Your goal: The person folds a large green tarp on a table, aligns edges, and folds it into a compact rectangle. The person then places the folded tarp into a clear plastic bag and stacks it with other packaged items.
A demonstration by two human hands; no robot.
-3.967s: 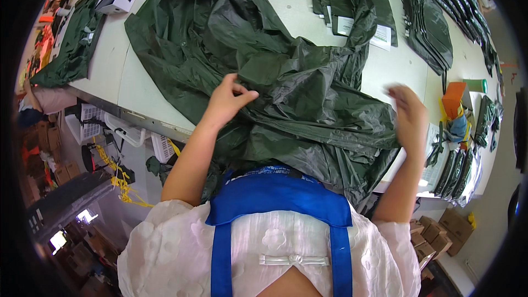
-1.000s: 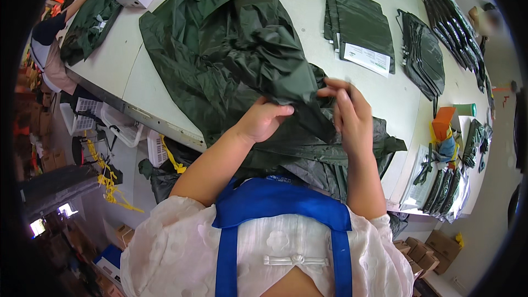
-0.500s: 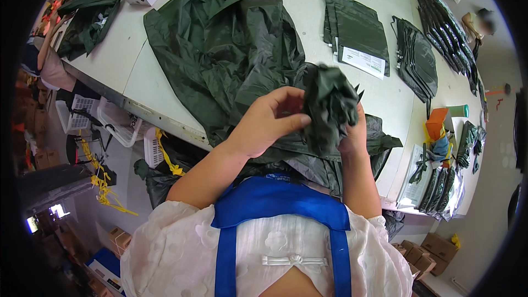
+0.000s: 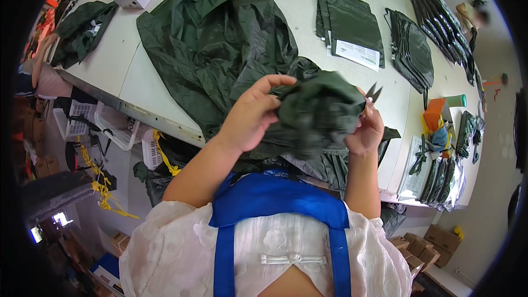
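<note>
A bunched part of a dark green garment (image 4: 322, 104) is held up between my two hands, partly smeared by motion. At its left edge, my left hand (image 4: 250, 115) has curled fingers against the fabric; some fingertips are hidden behind it. My right hand (image 4: 366, 132) grips the bunch's right side. Small pointed scissors (image 4: 374, 93) are also in that hand, blades sticking up past the fingers, handles hidden. Beyond my hands, the crumpled dark green fabric (image 4: 220, 38) spreads over the white table (image 4: 124, 44), and more of it lies near my apron.
Flat folded green packets (image 4: 352, 27) with a white label lie at the back right, beside stacked drawstring pouches (image 4: 410, 49) and dark packages (image 4: 440, 24). An orange box (image 4: 435, 112) stands further right. White baskets (image 4: 115, 123) sit below the left edge. Another person's arm (image 4: 41, 57) is far left.
The bunched fabric has been turned and spread wider, moving slightly left. My right hand has shifted right and into fuller view, with the scissor blades now plainly showing. My left hand moved slightly left.
</note>
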